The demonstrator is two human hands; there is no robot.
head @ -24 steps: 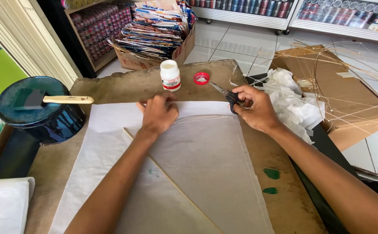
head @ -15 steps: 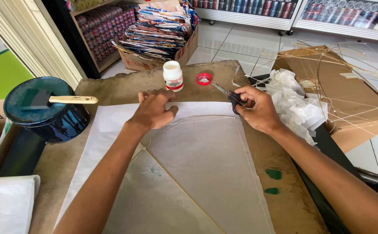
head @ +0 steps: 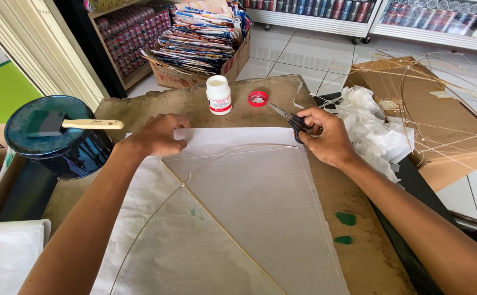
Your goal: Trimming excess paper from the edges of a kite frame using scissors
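Note:
A sheet of thin white paper lies flat on a worn brown table, with a thin stick frame resting on it. My left hand presses down on the paper's far left corner, fingers curled. My right hand holds black-handled scissors at the paper's far right corner, with the blades pointing away to the left. A small white bottle with no cap stands beyond the paper, and its red cap lies beside it.
A dark blue round tin with a flat brush across its top sits at the left. Crumpled white paper scraps pile up at the right, by a cardboard sheet with thin sticks. A box of printed sheets stands behind.
My left hand slid left along the paper's far edge to its corner. My right hand with the scissors stayed at the right corner. The view moved in closer.

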